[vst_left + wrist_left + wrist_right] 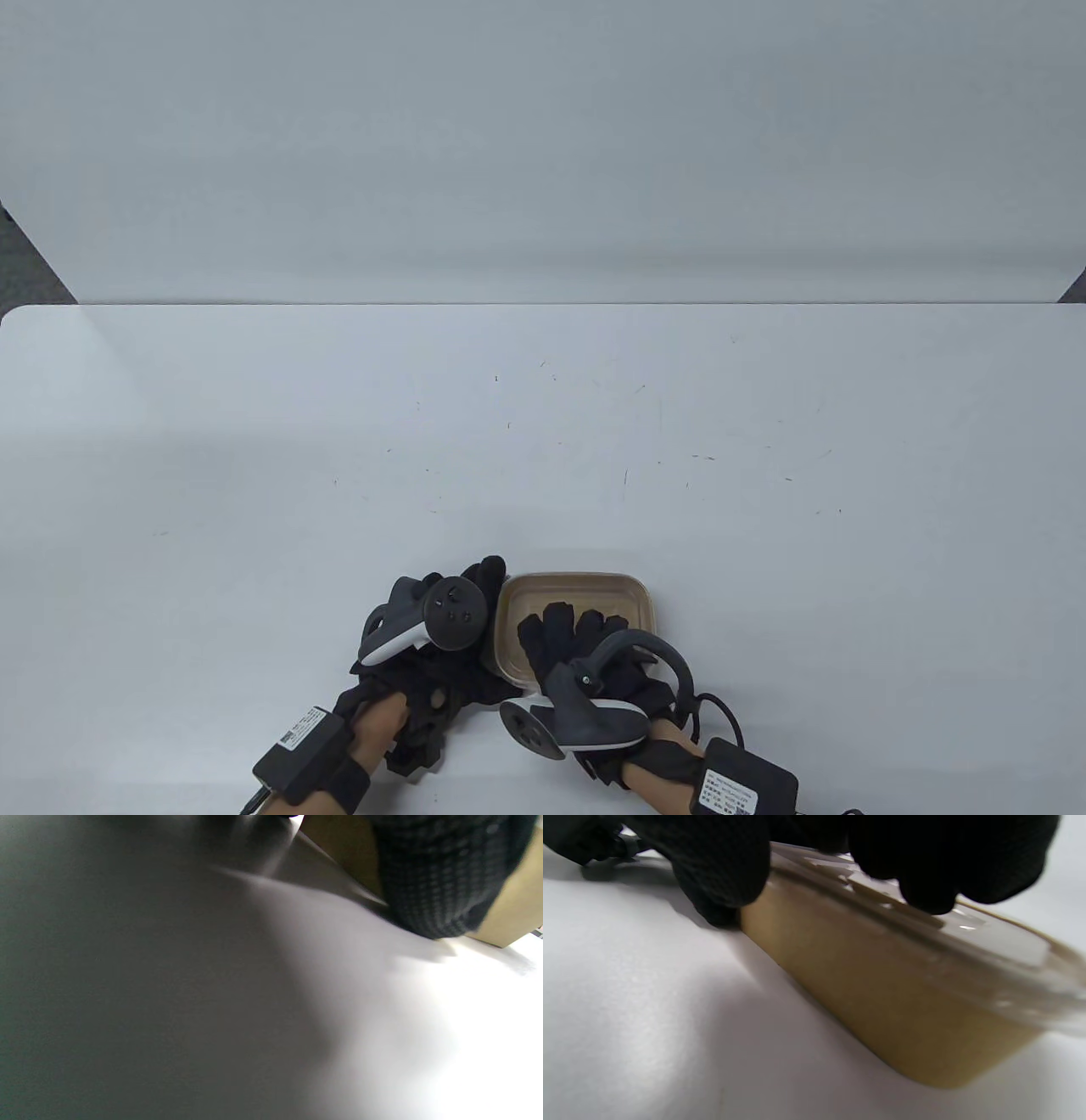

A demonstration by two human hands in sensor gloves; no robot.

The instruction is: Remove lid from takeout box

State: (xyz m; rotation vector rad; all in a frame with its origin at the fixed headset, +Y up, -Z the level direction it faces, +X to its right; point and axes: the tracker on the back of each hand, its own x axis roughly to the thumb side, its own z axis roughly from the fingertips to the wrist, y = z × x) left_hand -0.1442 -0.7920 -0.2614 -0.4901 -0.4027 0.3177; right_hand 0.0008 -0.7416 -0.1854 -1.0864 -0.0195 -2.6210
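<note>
A tan takeout box [632, 594] with a clear lid [585, 590] stands near the table's front edge, at the middle. My left hand [488, 590] is against the box's left end. In the left wrist view a gloved fingertip [441, 882] presses on the tan box wall [515, 908]. My right hand [564, 626] lies over the lid from the near side. In the right wrist view its fingers [941, 870] rest on the clear lid [997, 938], and the thumb [721, 874] sits at the corner of the box [882, 1001]. The lid sits on the box.
The white table [543, 441] stretches wide beyond and to both sides of the box. Its back edge meets a pale wall. Black cable packs sit on both wrists near the front edge.
</note>
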